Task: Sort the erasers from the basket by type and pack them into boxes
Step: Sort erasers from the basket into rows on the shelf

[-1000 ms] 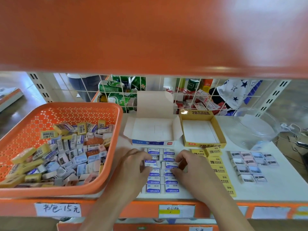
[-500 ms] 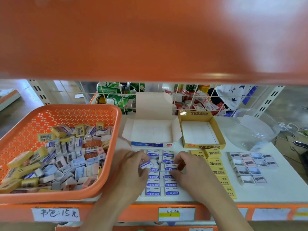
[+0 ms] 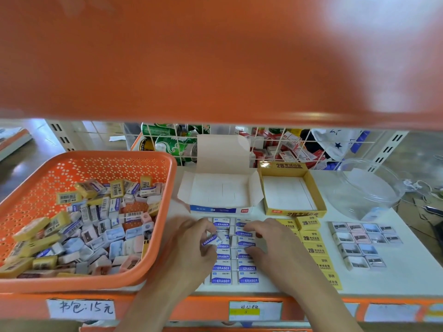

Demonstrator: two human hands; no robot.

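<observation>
blue-label eraser pinched at fingertips of left hand, its long axis tilted up to the right, right hand curled over eraser rows, hold unclear

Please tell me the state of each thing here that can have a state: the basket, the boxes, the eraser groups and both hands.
Orange basket: part full of mixed erasers.
White-blue box: open, empty.
Yellow box: open, empty.
Blue-white rows: flat on the shelf, unpacked.
Yellow erasers: in a column, unpacked.
Left hand: pinches one tilted eraser above those rows.
Right hand: fingers curled over those rows; hold unclear.
</observation>
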